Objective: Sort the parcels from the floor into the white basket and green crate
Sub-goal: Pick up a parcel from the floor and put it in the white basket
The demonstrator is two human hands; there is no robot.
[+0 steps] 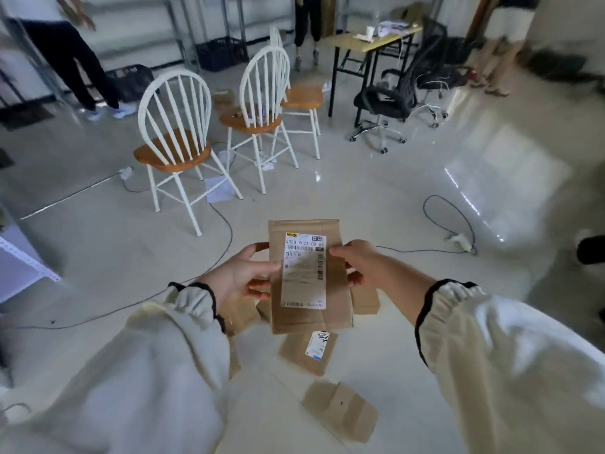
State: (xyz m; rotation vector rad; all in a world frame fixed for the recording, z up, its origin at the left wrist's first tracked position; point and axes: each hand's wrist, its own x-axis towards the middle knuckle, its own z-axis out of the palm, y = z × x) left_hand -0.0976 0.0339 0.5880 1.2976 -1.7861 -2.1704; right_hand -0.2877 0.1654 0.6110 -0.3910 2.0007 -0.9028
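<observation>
I have one brown parcel held upright before me, above the floor. The left hand grips its left edge, thumb on the front and fingers curled round behind. The right hand grips the right edge the same way, thumb in front, the rest behind. A white label on the parcel faces me. Just below the parcel a second parcel lies flat on the floor with a small label of its own. A third parcel, plain, lies nearer me. A fourth parcel shows partly behind the parcel's right edge. Well beyond the parcel stand three white chairs.
</observation>
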